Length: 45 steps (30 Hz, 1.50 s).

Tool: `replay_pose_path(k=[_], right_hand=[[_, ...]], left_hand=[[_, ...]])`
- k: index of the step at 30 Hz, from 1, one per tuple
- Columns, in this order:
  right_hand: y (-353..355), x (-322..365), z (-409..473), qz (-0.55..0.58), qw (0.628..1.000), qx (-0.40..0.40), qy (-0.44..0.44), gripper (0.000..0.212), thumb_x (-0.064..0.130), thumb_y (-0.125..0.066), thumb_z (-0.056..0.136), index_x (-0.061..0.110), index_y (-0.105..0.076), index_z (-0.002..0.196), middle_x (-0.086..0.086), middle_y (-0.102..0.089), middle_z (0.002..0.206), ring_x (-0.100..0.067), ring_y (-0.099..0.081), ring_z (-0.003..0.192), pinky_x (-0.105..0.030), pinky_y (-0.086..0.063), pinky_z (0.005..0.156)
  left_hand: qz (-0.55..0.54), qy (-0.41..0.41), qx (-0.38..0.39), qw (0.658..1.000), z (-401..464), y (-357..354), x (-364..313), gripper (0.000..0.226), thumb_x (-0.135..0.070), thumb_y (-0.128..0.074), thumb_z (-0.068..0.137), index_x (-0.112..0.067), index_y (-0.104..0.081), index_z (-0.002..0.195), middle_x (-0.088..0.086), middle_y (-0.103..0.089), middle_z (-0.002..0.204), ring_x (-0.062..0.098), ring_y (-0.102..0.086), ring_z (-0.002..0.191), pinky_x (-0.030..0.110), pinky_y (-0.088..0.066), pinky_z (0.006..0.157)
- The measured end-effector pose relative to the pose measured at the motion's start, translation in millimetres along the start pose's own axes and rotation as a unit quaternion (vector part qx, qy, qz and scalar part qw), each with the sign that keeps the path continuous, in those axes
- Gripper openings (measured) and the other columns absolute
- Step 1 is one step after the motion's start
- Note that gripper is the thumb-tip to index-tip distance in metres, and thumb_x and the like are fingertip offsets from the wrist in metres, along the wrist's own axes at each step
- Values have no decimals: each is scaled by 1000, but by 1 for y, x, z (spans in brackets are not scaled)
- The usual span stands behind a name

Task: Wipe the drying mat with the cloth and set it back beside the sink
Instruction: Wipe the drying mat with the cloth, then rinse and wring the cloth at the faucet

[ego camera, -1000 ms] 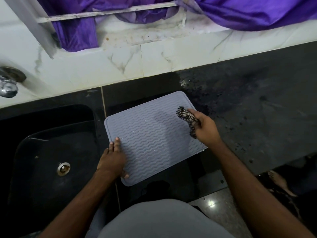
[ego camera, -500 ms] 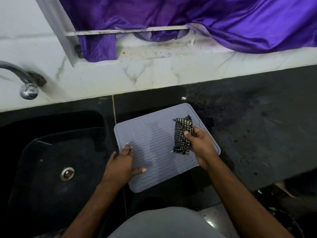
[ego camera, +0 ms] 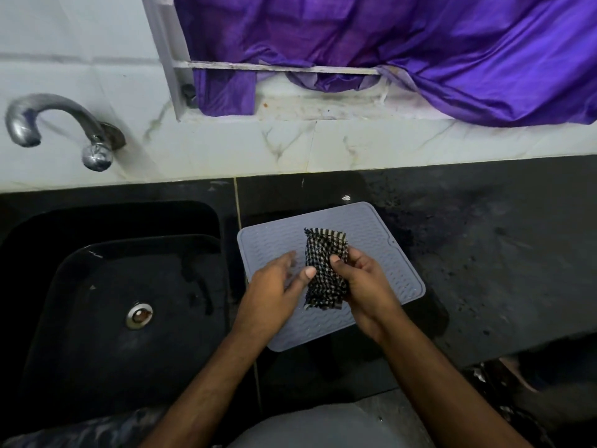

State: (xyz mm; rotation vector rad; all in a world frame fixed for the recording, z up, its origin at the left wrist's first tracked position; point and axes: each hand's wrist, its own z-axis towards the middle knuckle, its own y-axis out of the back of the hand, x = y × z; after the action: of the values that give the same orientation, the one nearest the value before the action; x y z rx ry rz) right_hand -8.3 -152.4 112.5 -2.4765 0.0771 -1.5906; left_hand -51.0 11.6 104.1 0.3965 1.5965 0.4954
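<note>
Both hands are over the drying mat (ego camera: 381, 253) now; it lies flat on the dark counter (ego camera: 484, 253), just beside the sink (ego camera: 113, 302), its near corner jutting past the counter's front edge; my right hand (ego camera: 365, 286) pinches the checked cloth (ego camera: 326, 270) between thumb and fingers, and my left hand (ego camera: 274, 286) is loose and spread, thumb touching the cloth's left edge, gripping nothing; I reckon I'm folding the cloth into a flat pad before the next pass; best to square it up so a broad face meets the ridges, then press down and drag along the wavy grooves rather than across, with the left hand pinning the mat's sink-side edge so it doesn't slide off the front; compared with half a second back, my left hand has come off the mat's near-left part and moved in to the cloth; the cloth sits nearer the mat's middle, opened out longer.
</note>
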Motion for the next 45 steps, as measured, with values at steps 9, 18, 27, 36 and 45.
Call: replay_pose_path(k=[9, 18, 27, 36, 45], right_hand=[[-45, -5, -59, 20, 1000, -5, 12, 24, 17, -55, 101, 14, -71, 118, -6, -76, 112, -17, -70, 110, -35, -54, 95], [-10, 21, -53, -113, 986, 48, 116, 52, 46, -56, 94, 29, -52, 143, 9, -68, 129, -7, -63, 120, -33, -53, 99], [-41, 17, -19, -221, 921, 261, 187, 55, 34, -55, 102, 32, -37, 154, 14, -54, 146, 0, -50, 133, -38, -41, 115], [-67, 9, -7, -498, 495, 418, 576, 95, 71, -53, 88, 31, -8, 161, -1, 5, 170, -30, 4, 156, -54, -12, 120], [-143, 3, -2, -553, 290, 405, 668, 67, 15, -54, 95, 17, -26, 157, -12, -53, 126, -27, -55, 100, -41, -55, 74]], left_hand=[[-149, 117, -71, 979, -27, -25, -14, 37, -55, -44, 100, -19, -51, 94, -4, -67, 80, 4, -64, 69, 24, -47, 54], [-248, 75, -92, 962, -20, -21, -33, 43, -58, -53, 93, -17, -63, 101, 1, -74, 90, 10, -71, 83, 38, -59, 76], [-418, 136, -172, 881, -47, 6, -29, 36, -37, -54, 101, -7, -69, 114, 14, -76, 109, 31, -71, 108, 36, -56, 94], [-461, 125, -27, 878, -107, 59, -1, 77, -79, -55, 79, -27, -62, 136, 2, -73, 107, 18, -64, 79, 30, -42, 59], [-221, 251, 9, 942, -109, 101, 4, 59, -20, -90, 69, -26, -65, 123, 5, -73, 118, 16, -68, 105, 34, -55, 78]])
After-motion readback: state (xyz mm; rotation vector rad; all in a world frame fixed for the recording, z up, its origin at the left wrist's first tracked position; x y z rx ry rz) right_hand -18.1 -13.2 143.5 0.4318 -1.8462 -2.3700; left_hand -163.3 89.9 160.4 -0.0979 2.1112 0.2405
